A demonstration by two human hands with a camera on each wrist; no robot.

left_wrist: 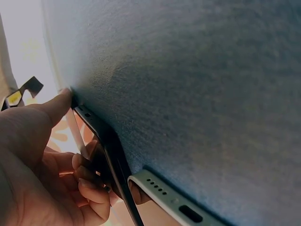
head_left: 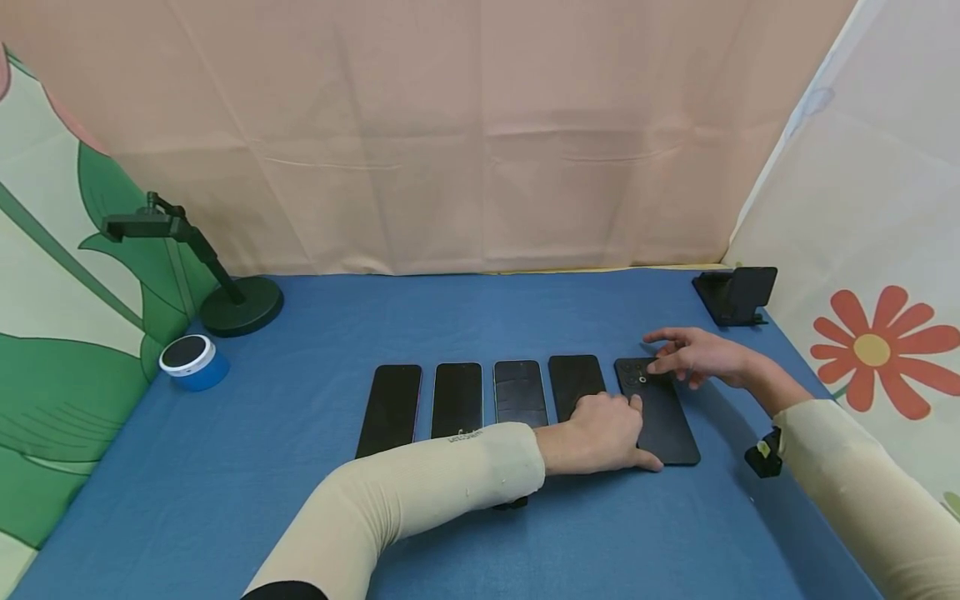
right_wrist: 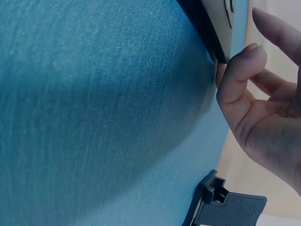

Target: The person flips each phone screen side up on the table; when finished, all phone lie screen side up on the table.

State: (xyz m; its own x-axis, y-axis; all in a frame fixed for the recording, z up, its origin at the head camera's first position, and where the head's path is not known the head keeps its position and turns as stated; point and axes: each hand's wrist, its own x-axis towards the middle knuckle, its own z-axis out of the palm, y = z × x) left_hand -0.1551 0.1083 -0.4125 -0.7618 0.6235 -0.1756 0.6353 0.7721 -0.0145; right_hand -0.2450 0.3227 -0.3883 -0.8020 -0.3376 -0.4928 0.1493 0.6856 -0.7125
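Observation:
A dark phone [head_left: 671, 425] lies back up at the right end of a row, its camera lenses near its far edge. My left hand [head_left: 603, 433] is at its near left corner. That thumb touches the near edge by the charging port, plain in the left wrist view; the other fingers bend loosely beside the phone's left side. At the phone's far edge is my right hand [head_left: 697, 354], thumb against the far corner and index finger extended past it. The neighbouring dark phone [head_left: 573, 379] is partly covered by my left hand.
More phones continue the row leftward: one with a grey screen [head_left: 520, 392], a dark one [head_left: 457, 396] and another dark one [head_left: 390, 408]. My left sleeve [head_left: 450, 467] crosses their near ends. A black folding stand [head_left: 738, 296], a black-armed stand [head_left: 240, 304] and a blue-and-white tub [head_left: 201, 375] stand farther back.

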